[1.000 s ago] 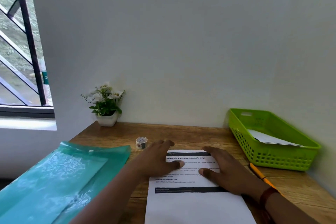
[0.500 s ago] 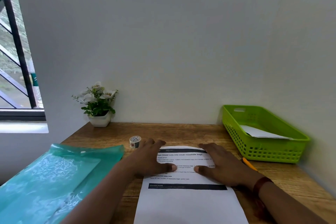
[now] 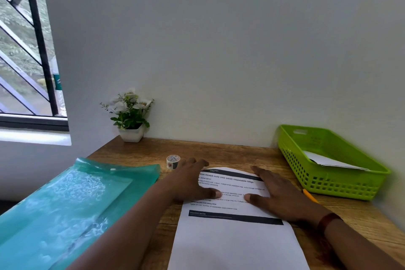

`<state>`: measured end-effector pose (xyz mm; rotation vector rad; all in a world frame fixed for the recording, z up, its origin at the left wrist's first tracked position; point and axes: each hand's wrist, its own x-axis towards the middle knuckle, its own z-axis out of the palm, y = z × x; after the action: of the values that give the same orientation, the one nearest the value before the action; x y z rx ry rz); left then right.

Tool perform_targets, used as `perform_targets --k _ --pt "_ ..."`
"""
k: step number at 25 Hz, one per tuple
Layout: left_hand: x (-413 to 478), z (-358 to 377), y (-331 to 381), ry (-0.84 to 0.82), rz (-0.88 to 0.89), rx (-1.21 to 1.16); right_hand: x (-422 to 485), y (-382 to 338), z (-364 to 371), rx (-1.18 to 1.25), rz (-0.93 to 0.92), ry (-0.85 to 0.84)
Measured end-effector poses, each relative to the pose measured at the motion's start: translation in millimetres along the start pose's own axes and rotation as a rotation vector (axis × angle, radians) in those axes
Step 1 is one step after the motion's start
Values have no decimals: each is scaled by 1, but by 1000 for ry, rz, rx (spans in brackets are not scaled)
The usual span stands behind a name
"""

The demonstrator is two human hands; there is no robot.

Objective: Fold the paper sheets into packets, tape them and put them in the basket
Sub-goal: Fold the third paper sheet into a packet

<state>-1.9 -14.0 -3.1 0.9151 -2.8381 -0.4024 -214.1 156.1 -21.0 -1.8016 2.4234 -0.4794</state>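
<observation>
A white printed paper sheet [image 3: 234, 241] lies flat on the wooden desk [image 3: 219, 151] in front of me. My left hand [image 3: 188, 182] rests palm down on its upper left part, fingers spread. My right hand [image 3: 278, 195] presses flat on its upper right part, with a dark red band on the wrist. A small roll of tape [image 3: 173, 161] stands just beyond my left fingertips. The green plastic basket [image 3: 311, 182] sits at the right against the wall and holds a folded white paper [image 3: 328, 161].
A teal plastic folder [image 3: 65, 206] covers the desk's left side and overhangs its edge. A small potted plant [image 3: 131, 116] stands at the back left corner. A yellow pencil [image 3: 310, 196] lies between my right hand and the basket. A barred window is on the left.
Both hands stay flat on the sheet, thumbs slid slightly closer to me. The view shifted a little as my head moved; the sheet, tape and basket have not moved.
</observation>
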Motion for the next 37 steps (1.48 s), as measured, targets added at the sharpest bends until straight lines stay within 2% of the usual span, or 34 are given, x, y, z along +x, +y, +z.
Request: perform_targets --k 10,17,23,29,34,37 --pt "0 -3 -2 118 61 -98 0 0 4 65 -103 190" --pt "0 -6 -1 275 111 -152 3 1 2 96 -141 367" --pt "-2 -10 3 389 115 -186 2 -4 -4 34 -174 575" --pt "-7 -10 6 494 109 -144 3 -4 -5 -57 -271 618" --pt "-8 -6 8 323 115 59 0 -13 -3 -66 -283 565" --pt "-10 -5 15 218 123 107 -1 -14 1 -84 -250 418"
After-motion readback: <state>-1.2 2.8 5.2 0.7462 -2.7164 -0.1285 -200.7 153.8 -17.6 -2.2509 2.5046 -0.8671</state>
